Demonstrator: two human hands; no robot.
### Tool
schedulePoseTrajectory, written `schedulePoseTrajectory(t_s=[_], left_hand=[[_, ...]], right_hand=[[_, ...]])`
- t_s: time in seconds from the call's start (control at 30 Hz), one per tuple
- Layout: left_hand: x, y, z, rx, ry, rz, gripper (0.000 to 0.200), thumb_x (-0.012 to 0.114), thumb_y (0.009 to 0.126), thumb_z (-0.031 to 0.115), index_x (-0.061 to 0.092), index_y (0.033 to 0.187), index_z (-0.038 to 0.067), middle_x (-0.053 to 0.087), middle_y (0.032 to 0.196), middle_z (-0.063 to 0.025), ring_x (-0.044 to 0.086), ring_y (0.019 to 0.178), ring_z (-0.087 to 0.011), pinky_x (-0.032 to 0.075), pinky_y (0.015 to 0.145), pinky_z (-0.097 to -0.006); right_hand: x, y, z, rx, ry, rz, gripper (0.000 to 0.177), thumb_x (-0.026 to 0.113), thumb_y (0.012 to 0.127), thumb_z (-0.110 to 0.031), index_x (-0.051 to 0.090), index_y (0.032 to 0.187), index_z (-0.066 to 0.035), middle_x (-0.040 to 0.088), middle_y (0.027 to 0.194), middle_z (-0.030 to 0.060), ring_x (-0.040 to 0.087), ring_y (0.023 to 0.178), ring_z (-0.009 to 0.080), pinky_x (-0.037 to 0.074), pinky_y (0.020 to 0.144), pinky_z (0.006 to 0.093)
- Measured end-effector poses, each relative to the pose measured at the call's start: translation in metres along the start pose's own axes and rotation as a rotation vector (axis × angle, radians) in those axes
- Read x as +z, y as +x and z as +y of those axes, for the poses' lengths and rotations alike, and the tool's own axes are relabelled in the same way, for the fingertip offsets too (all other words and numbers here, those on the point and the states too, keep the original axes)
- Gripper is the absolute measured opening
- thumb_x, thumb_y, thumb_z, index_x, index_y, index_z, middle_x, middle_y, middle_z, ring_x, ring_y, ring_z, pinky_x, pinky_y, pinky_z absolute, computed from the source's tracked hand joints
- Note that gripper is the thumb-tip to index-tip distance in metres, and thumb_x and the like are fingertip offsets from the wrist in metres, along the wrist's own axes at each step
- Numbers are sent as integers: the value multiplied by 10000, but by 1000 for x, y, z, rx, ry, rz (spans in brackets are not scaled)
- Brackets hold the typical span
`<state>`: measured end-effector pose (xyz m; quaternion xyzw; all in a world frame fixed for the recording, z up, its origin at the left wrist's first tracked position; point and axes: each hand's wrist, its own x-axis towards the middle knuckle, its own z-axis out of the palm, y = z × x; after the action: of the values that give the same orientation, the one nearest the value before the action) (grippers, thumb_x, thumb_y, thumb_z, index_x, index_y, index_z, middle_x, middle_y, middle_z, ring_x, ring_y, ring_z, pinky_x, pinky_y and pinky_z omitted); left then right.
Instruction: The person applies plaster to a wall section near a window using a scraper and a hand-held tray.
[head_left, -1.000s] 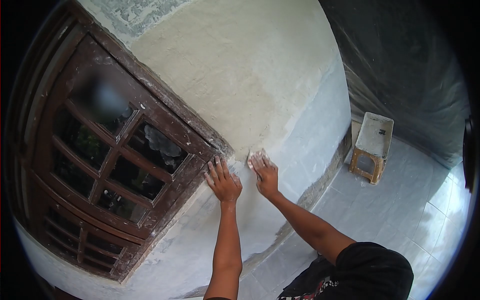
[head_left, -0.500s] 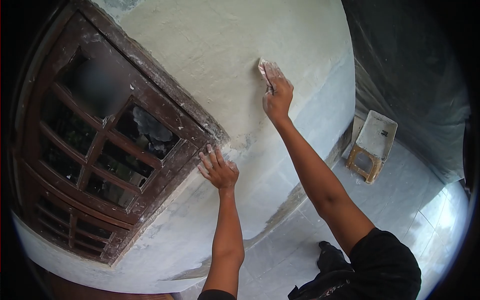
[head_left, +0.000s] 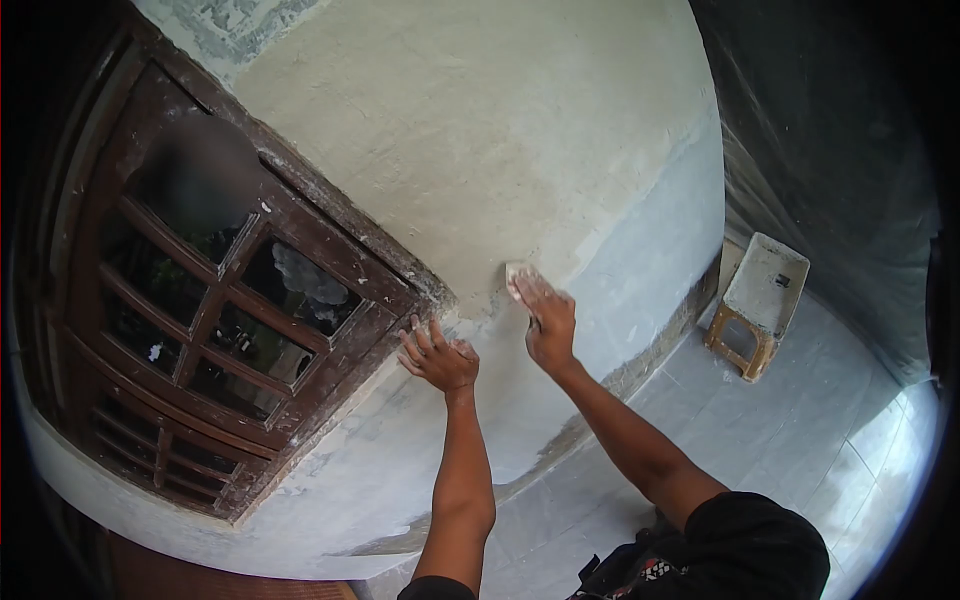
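Observation:
My right hand (head_left: 545, 318) is closed on a small, flat, pale piece that looks like folded sandpaper (head_left: 513, 273). It presses this against the wall (head_left: 450, 140), near where the beige plaster meets the whiter lower part. White dust coats the fingers. My left hand (head_left: 440, 357) rests with its fingers spread at the lower corner of the brown wooden window frame (head_left: 388, 315), holding nothing. How much of the sandpaper lies under the right fingers is hidden.
A dusty stool (head_left: 742, 345) with a pale, whitish tray (head_left: 767, 285) on it stands to the right on the grey tiled floor (head_left: 690, 390). Behind it hangs dark plastic sheeting (head_left: 830, 170). Glass panes (head_left: 300, 275) fill the window beside my left hand.
My right hand has slid down the wall with the sandpaper, from high on the beige plaster to nearer my left hand. The left hand stays at the window corner.

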<state>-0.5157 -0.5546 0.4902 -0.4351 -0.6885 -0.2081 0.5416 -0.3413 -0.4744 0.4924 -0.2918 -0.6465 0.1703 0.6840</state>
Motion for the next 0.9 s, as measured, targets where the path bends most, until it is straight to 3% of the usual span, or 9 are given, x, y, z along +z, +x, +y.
schedulePoseTrajectory(t_s=[0.1,0.13,0.23,0.43,0.57,0.6,0.77,0.9], left_hand=[[5,4,0,16,13,30,520,321,967,307,439,1436,118,406,1525,-150,297,1450,-420,118,1162,-631],[4,1,-1,28,19,28,527,327,954,292,433,1434,100,410,1508,-173,296,1444,-429,120,1157,-640],[5,1,-1,35,29,50,531,325,956,297,431,1434,93,414,1497,-179,300,1439,-428,125,1155,-641],[1,0,-2,42,18,16,536,323,969,325,428,1437,87,405,1498,-186,289,1443,-426,128,1154,-640],[6,0,-2,46,34,32,534,320,972,330,428,1434,86,404,1499,-186,288,1444,-428,131,1154,-638],[7,1,-1,50,47,48,532,322,970,327,426,1433,85,405,1499,-185,295,1441,-428,133,1153,-638],[8,0,-2,44,50,56,523,321,967,316,431,1423,84,413,1497,-181,313,1433,-429,135,1152,-637],[9,1,-3,47,64,70,516,317,967,312,445,1410,81,416,1493,-180,317,1432,-428,137,1151,-637]], right_hand=[[2,117,-3,-76,-19,175,716,567,745,129,598,1399,-159,591,1430,85,516,1352,290,329,1034,416],[8,130,0,-97,-30,210,739,599,729,92,579,1420,-170,584,1435,85,497,1365,302,308,1058,449],[27,113,-10,-106,-62,103,719,589,746,101,592,1407,-182,586,1442,63,519,1351,282,321,1012,427],[23,-116,7,-89,-47,-347,637,623,768,55,632,1342,-221,624,1384,14,525,1336,236,361,995,425],[-2,-141,18,4,36,-513,665,617,755,72,617,1344,-235,645,1339,19,565,1283,254,385,969,439],[4,-115,20,-31,43,-402,706,626,719,94,618,1354,-215,664,1314,36,598,1231,264,393,935,435],[-4,109,1,-152,40,202,711,617,695,121,635,1353,-147,622,1388,70,557,1284,286,359,983,420],[17,130,14,-134,-39,132,717,603,711,109,624,1371,-170,608,1410,77,543,1300,330,356,999,429]])
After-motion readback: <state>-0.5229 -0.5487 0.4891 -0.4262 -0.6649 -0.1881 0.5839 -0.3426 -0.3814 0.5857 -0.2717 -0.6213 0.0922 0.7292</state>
